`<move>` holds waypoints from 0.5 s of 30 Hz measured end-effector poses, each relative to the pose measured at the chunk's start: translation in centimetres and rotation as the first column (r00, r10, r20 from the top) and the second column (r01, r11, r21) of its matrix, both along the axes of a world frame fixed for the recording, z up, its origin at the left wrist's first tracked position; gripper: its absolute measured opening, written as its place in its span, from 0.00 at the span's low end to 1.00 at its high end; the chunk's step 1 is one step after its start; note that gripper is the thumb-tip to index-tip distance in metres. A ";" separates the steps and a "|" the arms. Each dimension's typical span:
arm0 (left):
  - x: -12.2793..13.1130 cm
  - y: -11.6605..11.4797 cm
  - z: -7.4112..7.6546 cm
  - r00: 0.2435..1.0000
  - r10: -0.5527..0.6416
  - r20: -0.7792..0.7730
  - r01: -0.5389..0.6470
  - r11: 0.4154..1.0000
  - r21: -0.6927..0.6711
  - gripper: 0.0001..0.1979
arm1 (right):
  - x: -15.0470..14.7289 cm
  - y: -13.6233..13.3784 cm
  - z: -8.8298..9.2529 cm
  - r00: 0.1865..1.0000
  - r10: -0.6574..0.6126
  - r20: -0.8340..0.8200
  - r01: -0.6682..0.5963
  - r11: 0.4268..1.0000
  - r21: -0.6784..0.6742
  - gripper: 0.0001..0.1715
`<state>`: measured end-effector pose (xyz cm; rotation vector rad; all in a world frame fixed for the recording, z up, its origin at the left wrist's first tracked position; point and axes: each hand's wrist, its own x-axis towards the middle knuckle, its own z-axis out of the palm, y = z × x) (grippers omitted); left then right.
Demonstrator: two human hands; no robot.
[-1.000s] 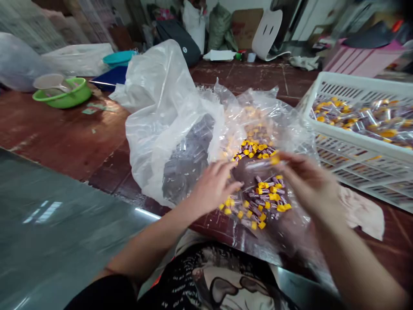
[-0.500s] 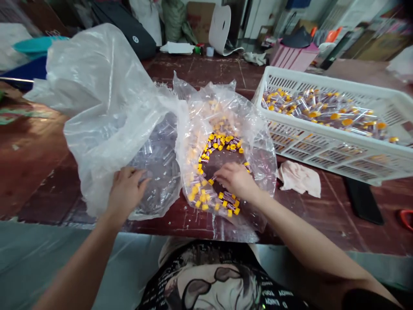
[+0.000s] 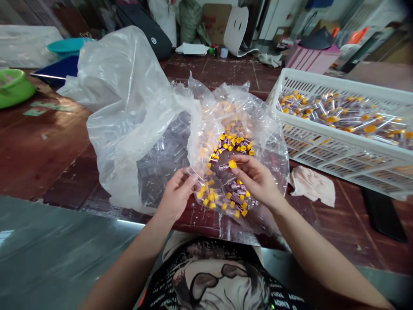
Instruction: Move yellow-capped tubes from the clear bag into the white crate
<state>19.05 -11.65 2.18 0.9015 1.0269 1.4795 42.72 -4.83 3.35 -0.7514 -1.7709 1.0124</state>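
Note:
In my right hand (image 3: pixel 256 176) a small yellow cap with a purple patterned insert (image 3: pixel 232 164) is pinched between thumb and fingers, its purple end toward the left. My left hand (image 3: pixel 179 189) is closed on a clear plastic tube (image 3: pixel 200 175), hard to make out against the bag behind. Both hands are over the near part of an open clear bag (image 3: pixel 274 142) that holds many yellow-capped purple pieces (image 3: pixel 237 196). Left of it lies a large whitish plastic bag (image 3: pixel 112 116) with its mouth open, showing clear tubes (image 3: pixel 171 150) inside.
A white slatted crate (image 3: pixel 325 133) at the right holds many capped tubes (image 3: pixel 329 110). In front of it lie a pale cloth (image 3: pixel 312 185) and a black flat object (image 3: pixel 383 213). A green basin (image 3: pixel 16 90) and a turquoise basin (image 3: pixel 69 45) stand at left.
My left hand has come out of the whitish bag and moved right, now with a tube. My right hand has lifted a yellow-capped piece from the pile. The view has swung slightly left.

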 end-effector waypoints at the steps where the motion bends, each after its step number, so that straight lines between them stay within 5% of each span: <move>1: 0.6 0.2 0.3 0.991 -0.001 0.132 0.002 1.000 -0.011 0.13 | -0.4 -0.7 0.1 0.999 0.004 -0.038 -0.005 1.000 -0.028 0.18; 4: 2.5 0.6 0.9 0.941 -0.007 0.338 0.020 0.999 -0.035 0.14 | -1.5 -1.8 -0.3 0.992 -0.021 -0.120 0.013 0.998 -0.064 0.17; 7: 4.4 0.6 0.7 0.948 -0.040 0.317 0.055 0.998 -0.036 0.16 | -2.1 -2.0 -0.9 0.991 -0.055 -0.124 0.051 0.998 -0.036 0.17; 12: 6.1 0.3 -0.7 0.999 -0.033 -0.007 0.033 0.999 0.040 0.18 | -2.0 -2.9 -1.4 0.994 -0.106 0.026 0.101 0.984 0.150 0.22; 15: 6.5 0.0 -1.2 0.970 0.049 -0.240 -0.027 0.995 0.096 0.17 | -2.0 -3.7 -1.8 0.994 -0.106 0.027 0.100 0.981 0.168 0.25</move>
